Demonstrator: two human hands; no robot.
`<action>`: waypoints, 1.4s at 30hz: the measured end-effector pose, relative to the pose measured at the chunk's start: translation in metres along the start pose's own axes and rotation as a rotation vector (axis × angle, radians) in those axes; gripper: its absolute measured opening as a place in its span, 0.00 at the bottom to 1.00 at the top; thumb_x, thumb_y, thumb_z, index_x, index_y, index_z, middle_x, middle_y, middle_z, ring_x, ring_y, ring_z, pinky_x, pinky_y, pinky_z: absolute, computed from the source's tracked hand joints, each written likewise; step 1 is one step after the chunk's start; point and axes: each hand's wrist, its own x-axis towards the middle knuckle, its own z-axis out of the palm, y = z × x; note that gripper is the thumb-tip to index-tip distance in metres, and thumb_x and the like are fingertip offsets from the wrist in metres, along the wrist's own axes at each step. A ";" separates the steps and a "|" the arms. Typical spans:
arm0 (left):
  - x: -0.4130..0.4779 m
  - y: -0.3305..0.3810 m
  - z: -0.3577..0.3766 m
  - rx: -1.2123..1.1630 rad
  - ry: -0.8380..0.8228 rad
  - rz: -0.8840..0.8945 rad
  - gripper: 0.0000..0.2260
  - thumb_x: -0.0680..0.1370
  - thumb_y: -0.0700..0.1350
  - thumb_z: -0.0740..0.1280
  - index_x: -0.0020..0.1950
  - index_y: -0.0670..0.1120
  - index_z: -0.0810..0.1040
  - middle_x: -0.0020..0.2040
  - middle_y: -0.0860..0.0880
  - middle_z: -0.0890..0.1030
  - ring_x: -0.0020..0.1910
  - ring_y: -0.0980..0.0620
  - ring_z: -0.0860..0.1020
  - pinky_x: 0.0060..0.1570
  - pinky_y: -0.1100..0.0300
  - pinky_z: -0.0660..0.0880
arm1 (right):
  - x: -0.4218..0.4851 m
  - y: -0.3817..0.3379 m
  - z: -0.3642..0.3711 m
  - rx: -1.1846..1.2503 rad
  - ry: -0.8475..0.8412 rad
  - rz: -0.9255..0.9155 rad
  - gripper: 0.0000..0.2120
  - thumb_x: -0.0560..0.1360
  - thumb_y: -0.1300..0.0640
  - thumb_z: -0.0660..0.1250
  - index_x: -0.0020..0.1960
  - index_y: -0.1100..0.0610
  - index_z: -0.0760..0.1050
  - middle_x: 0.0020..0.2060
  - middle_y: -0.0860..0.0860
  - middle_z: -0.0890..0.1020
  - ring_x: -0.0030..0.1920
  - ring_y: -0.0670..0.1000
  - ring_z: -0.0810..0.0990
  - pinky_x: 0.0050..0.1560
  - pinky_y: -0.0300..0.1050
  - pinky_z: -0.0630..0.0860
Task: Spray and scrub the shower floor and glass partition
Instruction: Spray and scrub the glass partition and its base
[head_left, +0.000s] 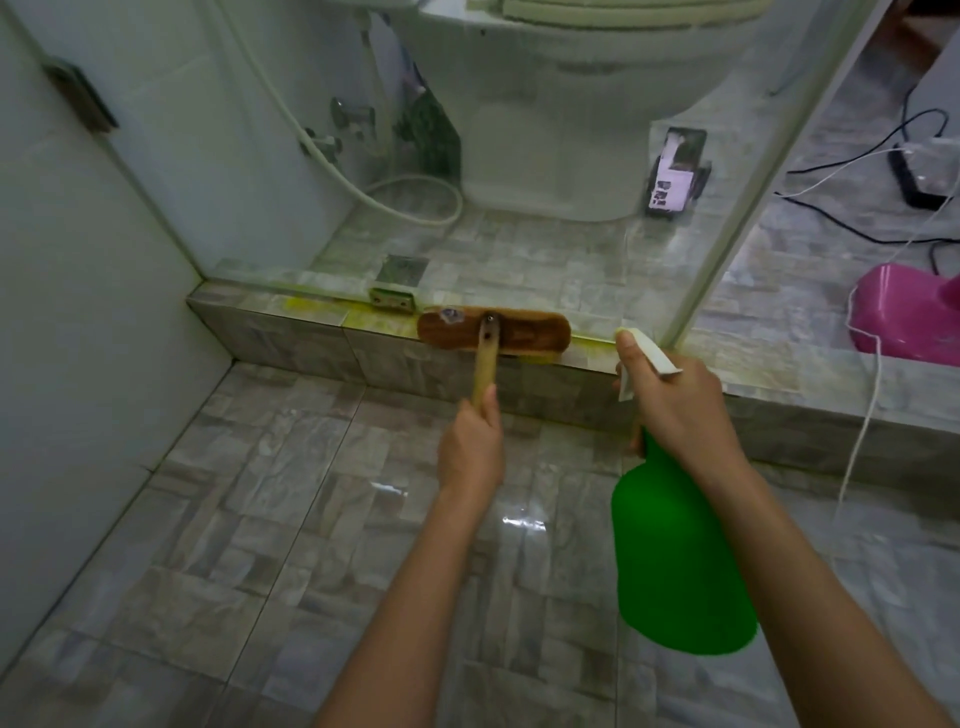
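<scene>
My left hand (471, 447) grips the wooden handle of a scrub brush (493, 331). The brush's brown head lies across the tiled curb (291, 332) at the foot of the glass partition (519, 156). Yellowish cleaner streaks the curb top along the glass. My right hand (670, 410) holds a green spray bottle (675, 561) by its neck, with fingers round the white trigger head, whose nozzle points at the curb just right of the brush. The wet grey-tiled shower floor (291, 509) spreads below both arms.
Behind the glass stand a toilet (561, 119), a hose (415, 208), a floor drain (402, 270) and a phone (675, 171) propped upright. A metal bracket (393, 299) clamps the glass at the curb. At right lie a pink object (904, 312), cables and a power strip (919, 176).
</scene>
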 end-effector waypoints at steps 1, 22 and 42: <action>-0.009 0.010 0.014 0.010 -0.057 0.031 0.24 0.81 0.60 0.50 0.56 0.41 0.75 0.51 0.38 0.80 0.51 0.38 0.78 0.42 0.55 0.70 | 0.001 0.000 -0.002 -0.009 0.010 0.002 0.31 0.81 0.39 0.57 0.44 0.68 0.79 0.32 0.63 0.82 0.26 0.56 0.81 0.43 0.53 0.80; 0.001 -0.011 -0.023 -0.036 0.028 0.034 0.26 0.80 0.61 0.47 0.54 0.42 0.74 0.48 0.42 0.79 0.48 0.40 0.78 0.41 0.53 0.72 | 0.001 -0.008 0.009 0.111 -0.058 0.017 0.31 0.81 0.40 0.59 0.46 0.70 0.80 0.22 0.55 0.77 0.19 0.50 0.78 0.25 0.38 0.73; -0.046 0.052 0.077 -0.086 -0.256 0.063 0.23 0.80 0.61 0.50 0.57 0.44 0.72 0.49 0.42 0.80 0.48 0.40 0.78 0.45 0.52 0.75 | 0.007 0.009 -0.013 0.048 0.016 0.053 0.26 0.81 0.41 0.59 0.37 0.61 0.77 0.27 0.52 0.77 0.30 0.55 0.79 0.34 0.46 0.71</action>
